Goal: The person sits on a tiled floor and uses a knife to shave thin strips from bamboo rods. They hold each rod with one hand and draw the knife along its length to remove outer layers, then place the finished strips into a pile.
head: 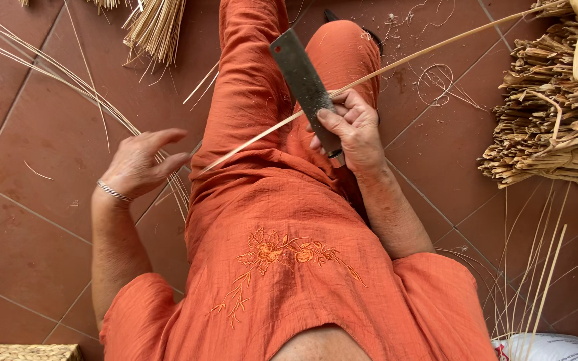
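Note:
My right hand (349,130) grips a broad grey knife (302,77) by its handle, blade pointing away over my orange-clad leg. A long pale cane strip (396,63) passes under the blade and my thumb, slanting from the upper right down to my lap. My left hand (138,160) hovers beside my left thigh with fingers spread, holding nothing, just above several thin strips (95,97) lying on the tiles. A silver bracelet sits on that wrist.
A stacked bundle of dried cane pieces (556,113) lies at the right. Straw bunches (155,27) lie at the top left. Thin strips (530,267) fan out at the lower right beside a white sack (550,347). A woven edge (21,351) shows at bottom left. Shavings litter the tiles.

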